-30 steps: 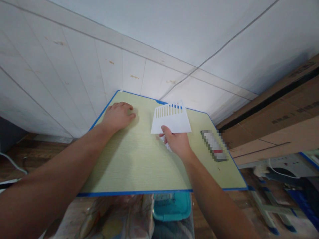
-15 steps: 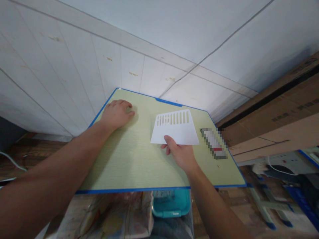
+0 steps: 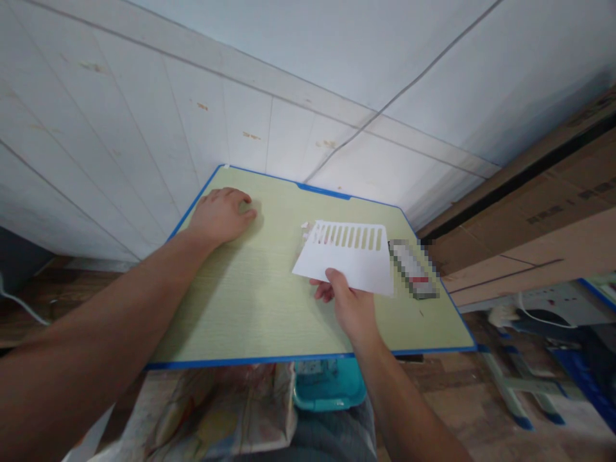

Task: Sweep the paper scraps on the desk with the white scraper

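Note:
A white card with a row of slots (image 3: 351, 263) is in my right hand (image 3: 353, 308), its near edge pinched between thumb and fingers. It tilts over the pale green tabletop (image 3: 240, 308), with its slotted side away from me. Small whitish bits (image 3: 305, 226) show at the card's far left corner; what they are is not clear. On the tabletop's left side my left hand (image 3: 222, 215) rests with nothing in it, fingers loosely bent and thumb apart. To the right of the card lies a flat pixelated item (image 3: 414, 269).
A white panelled wall (image 3: 250, 122) with a grey cable stands behind the table. Cardboard boxes (image 3: 529, 224) are stacked at the right. Below the front edge are a teal plastic bin (image 3: 332, 391) and a printed bag (image 3: 231, 410).
My right hand has turned the card clockwise and shifted it slightly right, and the whitish bits now show at its left corner. My left hand stays in place on the tabletop.

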A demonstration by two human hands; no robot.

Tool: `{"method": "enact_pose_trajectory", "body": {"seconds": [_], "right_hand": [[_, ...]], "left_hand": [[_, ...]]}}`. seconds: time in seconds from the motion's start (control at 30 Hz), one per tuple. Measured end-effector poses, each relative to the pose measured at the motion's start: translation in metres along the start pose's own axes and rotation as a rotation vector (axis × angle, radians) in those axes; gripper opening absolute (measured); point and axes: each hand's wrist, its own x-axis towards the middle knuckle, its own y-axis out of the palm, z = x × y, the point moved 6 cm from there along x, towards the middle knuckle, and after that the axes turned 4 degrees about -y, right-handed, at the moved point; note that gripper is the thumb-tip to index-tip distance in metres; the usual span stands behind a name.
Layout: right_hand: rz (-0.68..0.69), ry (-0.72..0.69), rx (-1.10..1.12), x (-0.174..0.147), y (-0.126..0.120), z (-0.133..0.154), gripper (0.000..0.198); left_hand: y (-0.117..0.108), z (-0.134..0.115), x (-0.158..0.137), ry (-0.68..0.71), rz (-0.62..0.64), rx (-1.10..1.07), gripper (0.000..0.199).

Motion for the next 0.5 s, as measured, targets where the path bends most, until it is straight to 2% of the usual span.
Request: {"method": "enact_pose_trajectory", "body": {"seconds": [0.17, 0.33, 0.5], "right_hand": [[0.024, -0.017, -0.101, -0.001, 0.0, -0.005, 0.043], [0.033, 0.002, -0.013, -0.003, -0.002, -0.003, 0.034], [-0.005, -0.01, 0.001, -0.011, -0.011, 0.002, 0.043]], "left_hand": [[0.0, 0.001, 0.001, 0.001, -0.002, -0.004, 0.06], [0.001, 0.0, 0.001, 0.005, 0.001, 0.007, 0.061], [0.003, 0.002, 0.002, 0.01, 0.002, 0.0, 0.062]]}}
